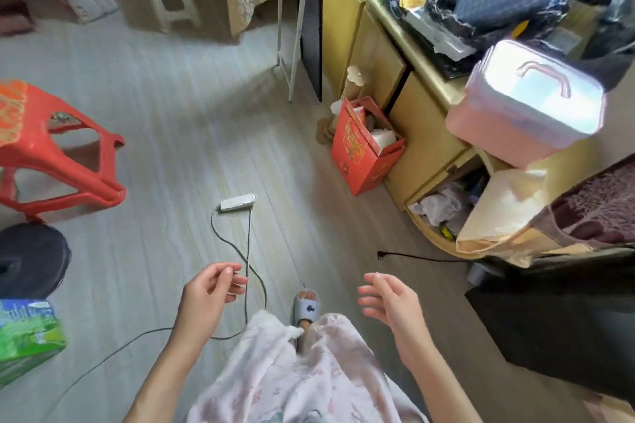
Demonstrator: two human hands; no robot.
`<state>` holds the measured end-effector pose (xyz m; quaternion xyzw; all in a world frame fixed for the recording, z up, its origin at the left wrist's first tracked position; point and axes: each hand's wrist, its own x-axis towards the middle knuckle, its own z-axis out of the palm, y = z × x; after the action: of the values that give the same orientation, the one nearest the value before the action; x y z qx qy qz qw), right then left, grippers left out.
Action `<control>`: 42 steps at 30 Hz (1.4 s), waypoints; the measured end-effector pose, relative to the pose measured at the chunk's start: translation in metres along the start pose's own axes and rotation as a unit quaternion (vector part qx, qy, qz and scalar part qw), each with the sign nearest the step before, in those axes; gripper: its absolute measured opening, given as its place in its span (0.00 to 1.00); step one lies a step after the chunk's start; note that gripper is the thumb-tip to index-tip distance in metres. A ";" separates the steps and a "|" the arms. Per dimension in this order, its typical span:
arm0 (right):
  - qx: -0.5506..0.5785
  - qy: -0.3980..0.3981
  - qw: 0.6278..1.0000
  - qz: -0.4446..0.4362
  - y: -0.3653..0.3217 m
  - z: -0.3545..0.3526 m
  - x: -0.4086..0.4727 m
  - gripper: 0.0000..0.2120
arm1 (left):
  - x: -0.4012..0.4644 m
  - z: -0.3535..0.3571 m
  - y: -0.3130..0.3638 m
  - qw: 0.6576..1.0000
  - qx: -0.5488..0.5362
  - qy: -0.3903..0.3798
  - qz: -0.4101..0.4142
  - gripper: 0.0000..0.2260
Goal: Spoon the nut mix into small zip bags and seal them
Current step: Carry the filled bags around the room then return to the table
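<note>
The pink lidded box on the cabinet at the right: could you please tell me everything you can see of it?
The pink lidded box looks like plastic, rectangular with rounded corners. Its pale lid shines with reflected light and is shut, with a pink handle lying flat across the top. It sits upright at the near end of the yellow cabinet, partly overhanging the edge, with black bags behind it. A cream cloth bag lies just below it. Neither hand touches it. Its contents are hidden.

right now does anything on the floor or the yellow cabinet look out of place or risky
Yes. A white power strip lies mid-floor, its dark cord looping right by the slippered foot, a likely trip risk. The pink lidded box overhangs the yellow cabinet top. Both the left hand and right hand hold nothing.
</note>
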<state>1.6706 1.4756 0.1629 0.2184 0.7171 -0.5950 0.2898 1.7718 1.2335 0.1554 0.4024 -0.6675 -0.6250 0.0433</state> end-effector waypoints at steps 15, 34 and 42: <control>-0.048 -0.051 0.997 0.012 -0.175 0.093 0.204 0.07 | 0.198 0.020 0.056 0.993 -0.027 0.081 -0.077 0.10; -0.050 -0.090 0.995 -0.008 -0.421 0.285 0.439 0.07 | 0.559 0.003 0.271 0.988 -0.083 0.130 -0.022 0.11; -0.104 -0.148 0.983 -0.045 -0.553 0.381 0.550 0.08 | 0.684 -0.009 0.322 0.977 -0.100 0.184 -0.037 0.09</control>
<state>0.9606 0.9762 0.1460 0.0643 0.7333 -0.5555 0.3867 1.1615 0.7881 0.1332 0.5283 -0.5668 -0.6054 0.1822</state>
